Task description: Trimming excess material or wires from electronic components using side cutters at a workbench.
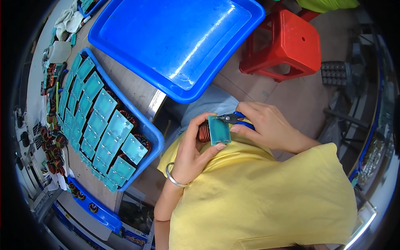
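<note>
Between the thumb and fingers of my left hand (pixel 189 152) is a small green circuit board (pixel 219 132), held by its edges. A copper-wound coil (pixel 203 132) sits on the board's far face, partly hidden by my fingers. My right hand (pixel 266 125) grips a pair of blue-handled cutting pliers (pixel 234 118). The pliers' jaws touch or lie very close to the board's upper edge; whether they are closed on a lead is too small to tell. A metal bangle (pixel 173 177) circles my left wrist.
On the bench at left, a blue tray (pixel 156 139) holds rows of similar boards with coils. Beyond my hands lies a large blue tray (pixel 185 95) with a bare bottom. A red plastic stool (pixel 298 43) stands on the floor. Loose coils (pixel 54 146) pile at far left.
</note>
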`<state>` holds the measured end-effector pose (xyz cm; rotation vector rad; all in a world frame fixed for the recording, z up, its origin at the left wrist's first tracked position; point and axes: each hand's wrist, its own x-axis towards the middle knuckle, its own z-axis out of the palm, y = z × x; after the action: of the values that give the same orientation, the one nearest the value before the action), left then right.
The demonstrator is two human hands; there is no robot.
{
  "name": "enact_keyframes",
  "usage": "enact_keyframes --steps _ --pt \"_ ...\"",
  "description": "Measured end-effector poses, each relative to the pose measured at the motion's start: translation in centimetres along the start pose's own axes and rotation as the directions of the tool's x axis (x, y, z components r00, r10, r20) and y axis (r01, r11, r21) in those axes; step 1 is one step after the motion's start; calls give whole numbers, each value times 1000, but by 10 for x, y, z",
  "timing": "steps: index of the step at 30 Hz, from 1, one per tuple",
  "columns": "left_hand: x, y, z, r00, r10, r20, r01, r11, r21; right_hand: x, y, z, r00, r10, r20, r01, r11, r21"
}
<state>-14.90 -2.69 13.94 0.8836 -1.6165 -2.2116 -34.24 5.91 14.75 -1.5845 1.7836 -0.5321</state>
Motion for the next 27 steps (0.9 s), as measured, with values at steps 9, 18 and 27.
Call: enact_keyframes --steps 9,18,27 --pt "0 -9 0 1000 25 16 -26 999 43 0 -1 -3 996 32 81 -32 999 1" --pt "3 -8 -11 952 -42 302 233 737 -634 8 -1 -29 999 23 23 -32 847 531" --pt "-19 25 -19 971 45 236 123 753 -647 60 -58 -50 905 -381 189 225 806 547"
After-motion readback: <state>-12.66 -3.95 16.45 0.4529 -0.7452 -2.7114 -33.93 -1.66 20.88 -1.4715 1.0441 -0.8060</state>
